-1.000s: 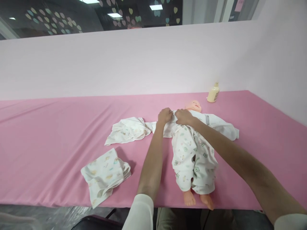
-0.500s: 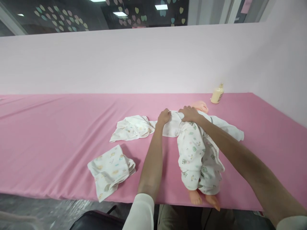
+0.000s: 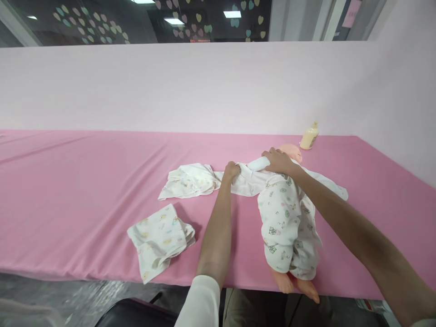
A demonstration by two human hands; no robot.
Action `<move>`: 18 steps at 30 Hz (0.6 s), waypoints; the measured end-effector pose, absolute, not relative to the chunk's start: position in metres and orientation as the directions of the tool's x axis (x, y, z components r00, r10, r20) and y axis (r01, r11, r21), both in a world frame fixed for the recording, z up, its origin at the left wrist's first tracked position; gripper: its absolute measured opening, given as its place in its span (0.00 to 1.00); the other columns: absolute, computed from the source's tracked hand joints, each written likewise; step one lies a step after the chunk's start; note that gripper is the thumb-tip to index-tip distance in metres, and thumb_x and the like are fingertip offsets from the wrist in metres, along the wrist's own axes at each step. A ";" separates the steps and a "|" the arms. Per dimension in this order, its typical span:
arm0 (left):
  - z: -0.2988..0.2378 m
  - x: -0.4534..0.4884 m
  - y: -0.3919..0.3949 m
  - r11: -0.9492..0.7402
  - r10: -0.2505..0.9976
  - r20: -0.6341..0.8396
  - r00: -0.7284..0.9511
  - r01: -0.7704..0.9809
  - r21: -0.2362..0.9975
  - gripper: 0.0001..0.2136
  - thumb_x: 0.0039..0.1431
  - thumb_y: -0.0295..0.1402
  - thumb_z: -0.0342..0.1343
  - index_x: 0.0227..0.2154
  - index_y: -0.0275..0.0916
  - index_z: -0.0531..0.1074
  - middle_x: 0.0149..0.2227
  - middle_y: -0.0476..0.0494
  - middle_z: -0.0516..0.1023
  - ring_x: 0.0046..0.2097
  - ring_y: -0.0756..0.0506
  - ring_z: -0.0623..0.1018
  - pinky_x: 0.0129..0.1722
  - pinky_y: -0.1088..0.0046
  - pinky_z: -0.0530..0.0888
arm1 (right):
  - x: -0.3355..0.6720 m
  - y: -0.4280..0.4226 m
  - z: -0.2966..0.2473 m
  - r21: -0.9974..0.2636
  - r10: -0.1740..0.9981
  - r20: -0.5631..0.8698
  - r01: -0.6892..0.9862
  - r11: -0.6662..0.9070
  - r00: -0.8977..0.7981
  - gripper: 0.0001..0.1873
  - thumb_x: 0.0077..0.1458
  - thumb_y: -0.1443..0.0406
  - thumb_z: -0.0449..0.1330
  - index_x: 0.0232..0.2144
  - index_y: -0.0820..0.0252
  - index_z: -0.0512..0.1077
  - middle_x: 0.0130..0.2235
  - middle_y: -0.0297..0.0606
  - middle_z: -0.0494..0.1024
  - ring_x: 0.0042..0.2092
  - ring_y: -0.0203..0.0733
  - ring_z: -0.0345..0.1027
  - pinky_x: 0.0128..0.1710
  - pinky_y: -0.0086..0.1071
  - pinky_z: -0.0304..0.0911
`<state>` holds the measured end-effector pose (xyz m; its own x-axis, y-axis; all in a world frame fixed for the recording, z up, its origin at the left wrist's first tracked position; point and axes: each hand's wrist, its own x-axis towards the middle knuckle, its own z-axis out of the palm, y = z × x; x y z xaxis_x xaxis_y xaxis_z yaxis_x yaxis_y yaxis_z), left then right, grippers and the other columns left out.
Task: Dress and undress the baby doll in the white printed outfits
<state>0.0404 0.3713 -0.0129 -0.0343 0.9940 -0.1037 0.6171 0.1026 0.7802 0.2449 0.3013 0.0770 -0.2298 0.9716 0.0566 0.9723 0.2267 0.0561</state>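
A baby doll (image 3: 281, 222) in white patterned trousers lies on the pink-covered table, its bare feet towards me and its head (image 3: 292, 152) away from me. White cloth is spread around its upper body and out to both sides. My left hand (image 3: 233, 170) is closed on the white garment (image 3: 248, 184) left of the doll. My right hand (image 3: 277, 161) curls over the doll's upper body, beside a smooth white roll-like part (image 3: 258, 164); its fingertips are partly hidden. The doll's chest is covered by my right hand and forearm.
A crumpled white patterned cloth (image 3: 190, 180) adjoins the garment on the left. A folded patterned cloth (image 3: 160, 240) lies near the front edge. A pale yellow pump bottle (image 3: 309, 136) stands by the white wall (image 3: 153, 91). A black chair (image 3: 136, 313) is below.
My right hand has shifted slightly right, and the doll's body and legs have tipped to the right with it. More of the white roll-like part shows between my hands. My left hand keeps its grip.
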 end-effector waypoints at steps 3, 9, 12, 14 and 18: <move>-0.018 0.039 0.373 0.101 0.995 -0.089 -0.049 0.589 0.802 0.08 0.59 0.30 0.50 0.33 0.31 0.73 0.33 0.37 0.77 0.35 0.45 0.75 0.33 0.73 0.67 | 0.234 0.307 0.070 0.192 0.952 0.066 0.940 0.282 -0.299 0.23 0.57 0.62 0.57 0.54 0.63 0.67 0.51 0.53 0.70 0.52 0.57 0.64 0.48 0.44 0.57; -0.017 0.033 0.377 0.063 0.998 -0.058 -0.027 0.555 0.830 0.09 0.60 0.33 0.51 0.30 0.33 0.73 0.28 0.42 0.75 0.32 0.47 0.73 0.33 0.75 0.66 | 0.195 0.318 0.049 0.356 0.835 0.002 0.780 0.514 -0.551 0.21 0.58 0.72 0.53 0.53 0.63 0.68 0.51 0.51 0.73 0.50 0.52 0.67 0.46 0.39 0.56; -0.013 0.030 0.376 0.045 0.999 -0.052 -0.004 0.563 0.825 0.09 0.60 0.34 0.52 0.29 0.34 0.73 0.28 0.42 0.75 0.32 0.48 0.72 0.33 0.75 0.67 | 0.183 0.321 0.044 0.364 0.815 -0.010 0.757 0.543 -0.580 0.19 0.60 0.70 0.52 0.53 0.64 0.69 0.51 0.52 0.74 0.51 0.52 0.67 0.45 0.38 0.56; -0.012 0.030 0.375 0.046 0.999 -0.054 -0.003 0.578 0.815 0.10 0.60 0.34 0.51 0.30 0.33 0.73 0.29 0.41 0.76 0.33 0.48 0.73 0.34 0.75 0.67 | 0.182 0.322 0.043 0.358 0.816 -0.004 0.761 0.541 -0.578 0.17 0.62 0.67 0.51 0.51 0.63 0.70 0.49 0.51 0.75 0.50 0.52 0.68 0.45 0.38 0.56; -0.013 0.029 0.373 0.078 0.997 -0.070 -0.038 0.635 0.769 0.08 0.59 0.31 0.51 0.31 0.32 0.73 0.32 0.37 0.77 0.38 0.45 0.75 0.37 0.73 0.67 | 0.188 0.322 0.044 0.360 0.829 0.026 0.779 0.513 -0.558 0.16 0.61 0.67 0.53 0.50 0.60 0.71 0.48 0.50 0.75 0.49 0.51 0.68 0.44 0.38 0.55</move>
<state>0.0291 0.3729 -0.0134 -0.0379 0.9968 -0.0699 0.6348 0.0781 0.7687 0.1883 0.3224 0.0444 -0.5583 0.8293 0.0259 0.7791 0.5132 0.3601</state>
